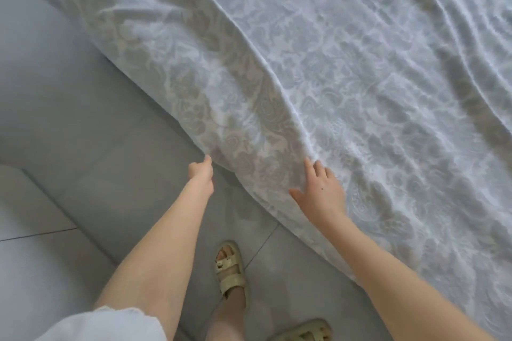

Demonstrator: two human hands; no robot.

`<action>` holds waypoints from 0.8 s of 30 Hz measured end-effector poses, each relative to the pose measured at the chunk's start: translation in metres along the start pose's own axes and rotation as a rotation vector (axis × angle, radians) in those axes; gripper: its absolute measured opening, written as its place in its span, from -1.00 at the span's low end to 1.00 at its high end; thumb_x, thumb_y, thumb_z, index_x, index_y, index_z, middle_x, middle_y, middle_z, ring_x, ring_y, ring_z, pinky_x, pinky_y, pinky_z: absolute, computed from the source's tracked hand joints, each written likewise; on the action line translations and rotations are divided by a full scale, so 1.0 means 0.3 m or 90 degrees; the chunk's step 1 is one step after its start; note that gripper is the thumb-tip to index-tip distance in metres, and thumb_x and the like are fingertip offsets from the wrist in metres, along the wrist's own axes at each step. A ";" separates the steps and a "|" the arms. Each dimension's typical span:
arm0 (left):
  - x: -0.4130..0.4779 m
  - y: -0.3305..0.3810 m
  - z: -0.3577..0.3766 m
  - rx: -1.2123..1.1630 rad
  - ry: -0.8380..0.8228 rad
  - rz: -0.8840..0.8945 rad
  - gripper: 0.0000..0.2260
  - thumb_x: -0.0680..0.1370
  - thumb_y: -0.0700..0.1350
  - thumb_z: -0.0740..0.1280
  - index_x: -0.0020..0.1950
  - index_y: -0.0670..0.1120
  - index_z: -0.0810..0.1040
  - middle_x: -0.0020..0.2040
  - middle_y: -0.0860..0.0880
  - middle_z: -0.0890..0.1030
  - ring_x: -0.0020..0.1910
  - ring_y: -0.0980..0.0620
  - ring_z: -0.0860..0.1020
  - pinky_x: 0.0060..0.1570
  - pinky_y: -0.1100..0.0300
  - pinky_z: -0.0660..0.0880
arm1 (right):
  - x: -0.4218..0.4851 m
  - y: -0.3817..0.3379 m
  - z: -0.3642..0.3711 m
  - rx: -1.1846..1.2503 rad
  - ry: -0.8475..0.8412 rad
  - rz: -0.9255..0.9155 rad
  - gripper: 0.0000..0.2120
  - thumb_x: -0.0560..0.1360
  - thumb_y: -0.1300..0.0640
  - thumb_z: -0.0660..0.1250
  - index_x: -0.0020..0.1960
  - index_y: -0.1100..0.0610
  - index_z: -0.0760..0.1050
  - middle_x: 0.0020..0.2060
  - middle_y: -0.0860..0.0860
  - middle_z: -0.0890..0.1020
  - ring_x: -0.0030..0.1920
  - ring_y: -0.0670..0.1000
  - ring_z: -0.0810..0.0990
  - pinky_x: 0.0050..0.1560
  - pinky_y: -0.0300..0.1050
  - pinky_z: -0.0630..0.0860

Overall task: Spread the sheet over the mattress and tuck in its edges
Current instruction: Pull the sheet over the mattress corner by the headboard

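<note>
Beside bed, on grey tiled floor [83,147]: person stands in pale sandals [231,271]. Patterned white sheet [346,77] covers mattress top, wrinkled, long folds toward far side; near edge hangs down bed's side to floor. Left hand [201,171] closed, fingers pinching hanging sheet edge low beside bed. Right hand [321,191] open, fingers spread, flat on sheet at bed's top edge, gripping nothing.
</note>
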State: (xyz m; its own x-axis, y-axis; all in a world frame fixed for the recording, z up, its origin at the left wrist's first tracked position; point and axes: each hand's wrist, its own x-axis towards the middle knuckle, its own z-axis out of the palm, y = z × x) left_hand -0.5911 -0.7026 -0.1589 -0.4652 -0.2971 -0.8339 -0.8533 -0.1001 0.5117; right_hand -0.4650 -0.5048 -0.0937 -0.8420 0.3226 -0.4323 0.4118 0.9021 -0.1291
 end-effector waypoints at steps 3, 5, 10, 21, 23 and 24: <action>0.136 0.047 -0.009 -0.025 -0.031 0.011 -0.52 0.60 -0.10 0.25 0.46 -0.22 0.24 0.36 -0.16 0.42 0.25 -0.13 0.47 0.17 0.02 0.46 | 0.104 -0.023 0.028 -0.054 -0.069 0.018 -0.21 0.49 -0.19 0.28 0.53 -0.02 -0.09 0.52 0.14 0.02 0.49 0.21 0.07 0.36 0.08 0.32; 0.177 0.073 -0.008 -0.064 -0.072 0.007 -0.65 0.60 -0.16 0.26 0.36 -0.24 0.37 0.17 -0.16 0.53 -0.03 -0.06 0.55 -0.15 0.15 0.55 | 0.152 -0.026 0.046 -0.092 -0.132 0.025 -0.20 0.48 -0.21 0.28 0.53 -0.08 -0.12 0.53 0.15 -0.03 0.50 0.21 0.03 0.34 0.11 0.34; 0.188 0.071 -0.071 -0.011 -0.045 0.093 -0.75 0.50 -0.15 0.36 -0.37 -0.08 0.44 -0.31 -0.12 0.48 -0.29 -0.01 0.39 -0.22 0.14 0.40 | 0.177 -0.037 0.057 -0.158 -0.176 0.048 -0.13 0.46 -0.24 0.28 0.54 -0.08 -0.19 0.53 0.16 -0.07 0.51 0.22 0.00 0.31 0.10 0.38; -0.114 0.438 -0.438 0.008 0.019 0.304 -0.77 0.48 -0.09 0.41 -0.31 -0.07 0.43 -0.38 0.00 0.50 -0.43 0.11 0.44 -0.33 0.29 0.40 | 0.172 -0.117 -0.151 -0.152 -0.278 0.052 -0.33 0.47 -0.20 0.29 0.49 -0.12 0.12 0.42 0.02 0.34 0.33 0.06 0.43 0.11 -0.07 0.47; -0.035 0.460 -0.460 0.039 0.043 0.270 -0.79 0.51 -0.08 0.37 -0.28 -0.06 0.42 -0.34 0.01 0.51 -0.36 0.06 0.49 -0.26 0.21 0.43 | 0.182 -0.172 -0.200 -0.177 -0.198 0.042 -0.58 0.54 -0.08 0.22 0.39 -0.04 0.36 0.24 0.04 0.53 0.19 0.07 0.54 0.04 -0.09 0.50; 0.017 0.461 -0.466 0.048 0.055 0.246 -0.81 0.51 -0.08 0.36 -0.26 -0.05 0.42 -0.32 0.01 0.50 -0.31 0.02 0.50 -0.21 0.15 0.46 | 0.197 -0.212 -0.224 -0.185 -0.148 0.036 -0.64 0.56 -0.05 0.19 0.33 0.00 0.42 0.18 0.05 0.57 0.14 0.09 0.56 0.02 -0.08 0.51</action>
State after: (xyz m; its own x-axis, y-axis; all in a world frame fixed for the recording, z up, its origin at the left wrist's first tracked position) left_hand -0.6787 -0.8508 -0.0634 -0.7369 -0.3777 -0.5606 -0.6353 0.1038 0.7652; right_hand -0.5644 -0.5238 -0.0510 -0.7058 0.3309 -0.6264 0.3117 0.9391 0.1448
